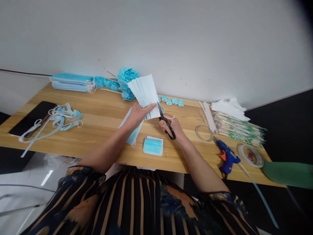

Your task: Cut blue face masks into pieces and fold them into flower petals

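Note:
My left hand (140, 114) grips an opened-out pale blue face mask (146, 89), thumb on top, above the middle of the table. My right hand (174, 125) is closed round the handles of black scissors (165, 122), whose blades reach the mask's lower right edge. A white ear loop (170, 117) hangs by my right fingers. Under my left forearm lies another face mask (134, 133), partly covered. Between my arms, near the front edge, rests a small stack of cut blue mask pieces (153, 146).
At the back left are stacked masks (70, 81) and blue fabric flowers (127, 78). Cut strips (63, 119) lie over a black tablet-like slab (31, 119). To the right are a blue glue gun (227, 156), tape roll (250, 156), wrapped sticks (239, 127) and a green object (288, 173).

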Action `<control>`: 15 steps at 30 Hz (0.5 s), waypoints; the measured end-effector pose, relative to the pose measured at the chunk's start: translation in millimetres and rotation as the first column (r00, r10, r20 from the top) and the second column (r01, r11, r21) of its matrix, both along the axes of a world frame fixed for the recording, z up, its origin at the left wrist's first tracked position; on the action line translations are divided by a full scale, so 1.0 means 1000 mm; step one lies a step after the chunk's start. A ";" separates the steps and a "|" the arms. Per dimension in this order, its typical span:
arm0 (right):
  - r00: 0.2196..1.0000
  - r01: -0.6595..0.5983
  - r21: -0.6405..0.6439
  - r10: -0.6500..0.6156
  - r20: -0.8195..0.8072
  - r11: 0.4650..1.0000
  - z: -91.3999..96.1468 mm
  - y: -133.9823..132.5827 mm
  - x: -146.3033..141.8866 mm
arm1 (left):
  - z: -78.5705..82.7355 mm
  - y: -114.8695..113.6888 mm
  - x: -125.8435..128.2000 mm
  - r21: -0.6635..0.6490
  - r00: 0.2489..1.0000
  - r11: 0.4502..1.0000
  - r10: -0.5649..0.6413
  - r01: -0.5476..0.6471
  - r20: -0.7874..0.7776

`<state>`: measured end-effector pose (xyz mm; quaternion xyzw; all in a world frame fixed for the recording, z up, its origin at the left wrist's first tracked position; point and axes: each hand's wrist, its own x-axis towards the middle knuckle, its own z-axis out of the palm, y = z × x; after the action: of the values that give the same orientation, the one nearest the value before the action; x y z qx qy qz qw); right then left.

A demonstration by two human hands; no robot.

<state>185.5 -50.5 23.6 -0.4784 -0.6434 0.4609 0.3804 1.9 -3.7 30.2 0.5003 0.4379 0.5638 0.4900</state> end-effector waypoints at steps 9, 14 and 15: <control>0.998 -0.009 0.060 0.005 0.064 0.998 -0.001 0.002 0.002 | -0.001 -0.004 0.004 0.022 0.998 0.999 -0.038 0.039 -0.042; 0.998 0.000 0.094 -0.005 0.055 0.996 -0.003 0.003 0.002 | 0.001 -0.007 0.004 0.021 0.994 0.998 -0.062 0.064 -0.091; 0.998 0.003 0.100 -0.009 0.055 0.995 -0.003 0.003 0.002 | 0.001 -0.008 0.004 0.020 0.993 0.998 -0.064 0.066 -0.094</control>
<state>187.5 -47.3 20.4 -0.4732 -0.6745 0.4137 0.3874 5.5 -11.6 31.4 0.5457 0.4372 0.5284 0.4815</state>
